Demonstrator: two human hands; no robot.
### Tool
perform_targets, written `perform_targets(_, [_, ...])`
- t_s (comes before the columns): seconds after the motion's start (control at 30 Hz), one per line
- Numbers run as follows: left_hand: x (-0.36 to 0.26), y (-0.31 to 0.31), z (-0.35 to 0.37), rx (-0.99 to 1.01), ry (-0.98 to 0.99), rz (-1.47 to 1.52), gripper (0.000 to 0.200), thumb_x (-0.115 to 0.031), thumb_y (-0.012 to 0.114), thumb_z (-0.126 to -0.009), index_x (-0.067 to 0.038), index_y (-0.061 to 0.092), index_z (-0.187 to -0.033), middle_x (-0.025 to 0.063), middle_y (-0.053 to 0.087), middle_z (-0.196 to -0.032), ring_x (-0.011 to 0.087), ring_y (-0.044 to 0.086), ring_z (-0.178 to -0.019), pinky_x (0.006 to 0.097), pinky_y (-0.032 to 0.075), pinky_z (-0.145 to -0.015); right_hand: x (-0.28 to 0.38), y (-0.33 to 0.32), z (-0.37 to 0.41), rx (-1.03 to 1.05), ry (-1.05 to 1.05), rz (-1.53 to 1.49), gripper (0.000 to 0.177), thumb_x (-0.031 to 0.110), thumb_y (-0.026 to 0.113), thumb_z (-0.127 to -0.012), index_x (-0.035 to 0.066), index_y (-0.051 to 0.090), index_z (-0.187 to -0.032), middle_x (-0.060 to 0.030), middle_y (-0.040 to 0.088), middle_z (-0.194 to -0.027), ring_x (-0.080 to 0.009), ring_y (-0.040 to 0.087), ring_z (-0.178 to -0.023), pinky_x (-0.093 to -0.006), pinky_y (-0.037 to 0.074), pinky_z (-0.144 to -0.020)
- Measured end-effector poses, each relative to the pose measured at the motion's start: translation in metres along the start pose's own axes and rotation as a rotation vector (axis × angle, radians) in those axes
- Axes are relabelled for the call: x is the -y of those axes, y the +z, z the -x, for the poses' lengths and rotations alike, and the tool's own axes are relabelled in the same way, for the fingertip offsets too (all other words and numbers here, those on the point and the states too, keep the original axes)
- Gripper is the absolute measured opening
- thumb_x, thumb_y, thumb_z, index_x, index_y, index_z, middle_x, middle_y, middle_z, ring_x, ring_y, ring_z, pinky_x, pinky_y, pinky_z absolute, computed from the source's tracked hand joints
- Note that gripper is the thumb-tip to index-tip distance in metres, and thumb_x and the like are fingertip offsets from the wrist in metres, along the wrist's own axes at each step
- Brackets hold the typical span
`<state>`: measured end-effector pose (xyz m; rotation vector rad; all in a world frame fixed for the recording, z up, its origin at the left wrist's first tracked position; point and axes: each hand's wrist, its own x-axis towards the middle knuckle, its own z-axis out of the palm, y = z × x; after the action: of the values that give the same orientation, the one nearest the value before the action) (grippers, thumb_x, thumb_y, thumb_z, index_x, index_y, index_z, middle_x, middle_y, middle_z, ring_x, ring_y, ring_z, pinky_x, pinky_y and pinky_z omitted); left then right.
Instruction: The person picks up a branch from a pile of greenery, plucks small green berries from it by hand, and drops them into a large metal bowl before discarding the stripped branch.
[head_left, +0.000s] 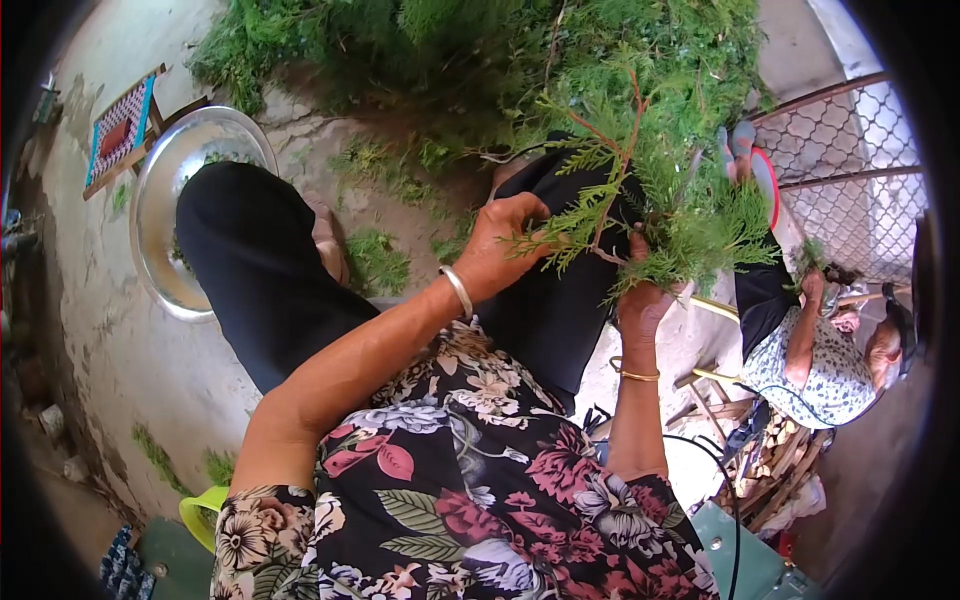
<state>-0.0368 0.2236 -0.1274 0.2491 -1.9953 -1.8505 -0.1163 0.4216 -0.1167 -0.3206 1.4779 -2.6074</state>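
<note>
My right hand [645, 300], with a gold-coloured bangle on its wrist, is closed round the lower part of a leafy evergreen branch [612, 205]. The branch has a reddish-brown stem and flat, feathery green leaves, and rises above my lap. My left hand [505, 245], wearing a silver bangle, is closed at the branch's left side, its fingertips among the leaf sprays. Leaves partly cover those fingertips. Below both hands are my black trousers [540, 310].
A large heap of cut evergreen branches [480, 50] lies ahead. To the left, a wide metal basin [155, 250] stands beside a woven stool [122, 135]. Another person [810, 360] sits at right, holding greenery, near a wire-mesh gate [850, 180] and firewood [780, 450].
</note>
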Motion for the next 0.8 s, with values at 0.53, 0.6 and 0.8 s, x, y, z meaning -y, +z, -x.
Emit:
perform_targets(0.53, [-0.085, -0.061, 0.029, 0.479, -0.762, 0.381, 0.016, -0.015, 0.063, -0.079, 0.0, 0.061, -0.075, 0.0014, 0.057, -0.059, 0.0046, 0.043, -0.045, 0.0193, 0.03, -0.04, 0.002, -0.001, -0.002, 0.113, 0.286, -0.272, 0.038, 0.035, 0.051, -0.087, 0.008, 0.057, -0.114, -0.0079, 0.06, -0.112, -0.0242, 0.057, -0.102, -0.04, 0.044, -0.092])
perform_targets(0.6, [-0.091, -0.077, 0.036, 0.531, -0.793, 0.396, 0.015, -0.013, 0.063, -0.078, 0.002, 0.062, -0.075, 0.0021, 0.057, -0.058, 0.0047, 0.043, -0.044, 0.0194, 0.03, -0.039, -0.004, 0.004, -0.005, -0.054, -0.2, 0.992, 0.04, 0.035, 0.05, -0.09, 0.006, 0.053, -0.116, -0.0083, 0.06, -0.108, -0.0241, 0.057, -0.101, -0.0404, 0.047, -0.088])
perform_targets(0.8, [-0.115, -0.181, 0.042, -0.282, -0.447, 0.204, 0.013, -0.007, 0.061, -0.077, 0.003, 0.064, -0.085, 0.0057, 0.062, -0.069, 0.0051, 0.047, -0.048, 0.0185, 0.035, -0.043, 0.017, -0.016, -0.011, -0.239, 0.143, 0.332, 0.068, 0.062, 0.037, -0.086, 0.011, 0.041, -0.132, -0.0233, 0.056, -0.118, -0.0321, 0.051, -0.109, -0.0407, 0.034, -0.099])
